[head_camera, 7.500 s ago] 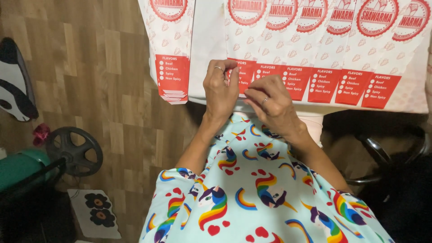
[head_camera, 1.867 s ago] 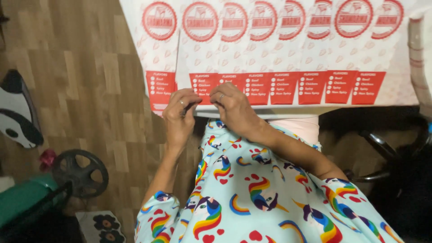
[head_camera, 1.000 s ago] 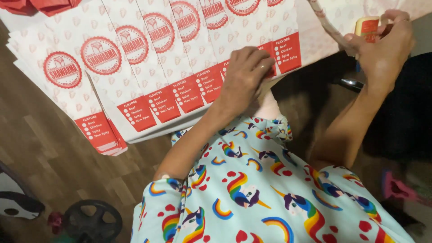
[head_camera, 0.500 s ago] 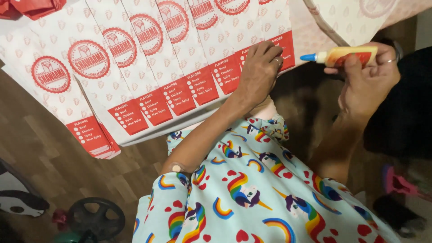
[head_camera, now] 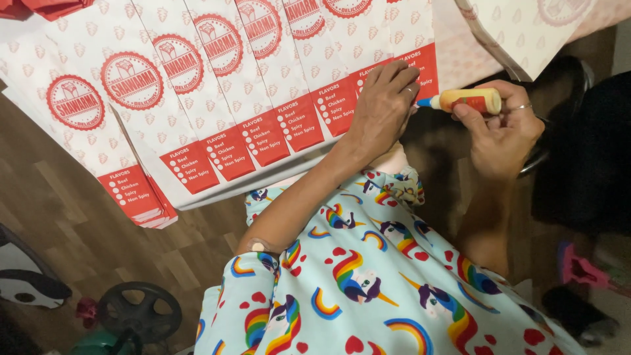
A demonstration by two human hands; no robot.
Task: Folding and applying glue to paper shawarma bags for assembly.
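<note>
Now glue bottle (head_camera: 468,100) nearer left hand (head_camera: 380,112), right hand (head_camera: 503,128) lower

Single view, taken from a camera worn on the person's head and aimed steeply downward over the lap, close enough that the patterned garment (head_camera: 368,289) fills the frame from 5 to 7 o'clock. The line of sight runs forward past the left hand (head_camera: 381,108) near centre and the right hand (head_camera: 503,128) at about 2 o'clock, to the fanned white-and-red paper bags (head_camera: 217,85) spanning 9 to 1 o'clock; the frame is rolled, so the bag row slants. The wooden floor (head_camera: 59,210) shows at 8 o'clock; no second view overlaps it.
</note>
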